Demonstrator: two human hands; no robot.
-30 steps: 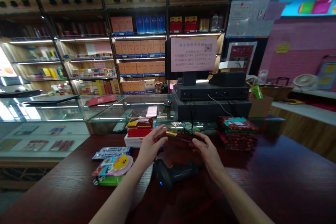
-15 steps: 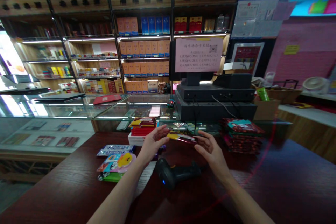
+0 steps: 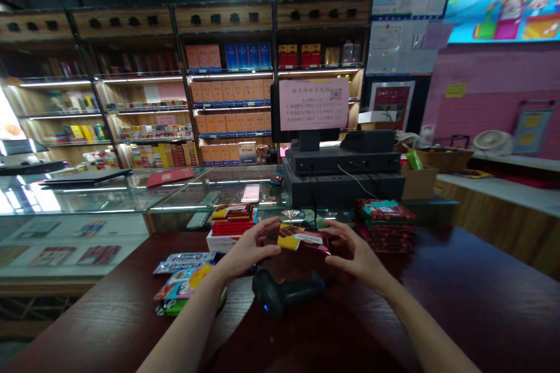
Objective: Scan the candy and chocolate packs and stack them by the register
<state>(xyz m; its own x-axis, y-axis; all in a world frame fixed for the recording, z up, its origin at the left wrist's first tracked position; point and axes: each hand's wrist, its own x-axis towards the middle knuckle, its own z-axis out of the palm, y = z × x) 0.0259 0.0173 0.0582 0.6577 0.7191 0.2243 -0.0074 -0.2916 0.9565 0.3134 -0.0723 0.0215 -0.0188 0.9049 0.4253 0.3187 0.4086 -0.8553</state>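
While shelves [image 3: 231, 76] line the wall beyond, the table [image 3: 481, 297] takes up the near side, its left edge slanting off and its far edge running up against the glass counter [image 3: 210, 186]. Dark wood stretches wide on the outer side of the right forearm, giving that arm room to swing; the left side is tighter. Beyond the hands the register [image 3: 341, 160] stands on the counter, in the way of any reach forward. Bags [image 3: 385, 227] are stacked past the right hand [image 3: 356, 256], off to its right, and red packs [image 3: 231, 222] are piled beyond the left hand [image 3: 251, 250]. Snack packets [image 3: 184, 285] lie by the left forearm, partly hidden behind it. Between the arms the scanner [image 3: 286, 292] lies on the wood, blue light showing. Above it, off the table, is the pack [image 3: 301, 238], each hand pinching one end between thumb and fingers. A second ago I saw little more than its thin edge; now its face is tipped into view, yellow and dark red with a pale label.
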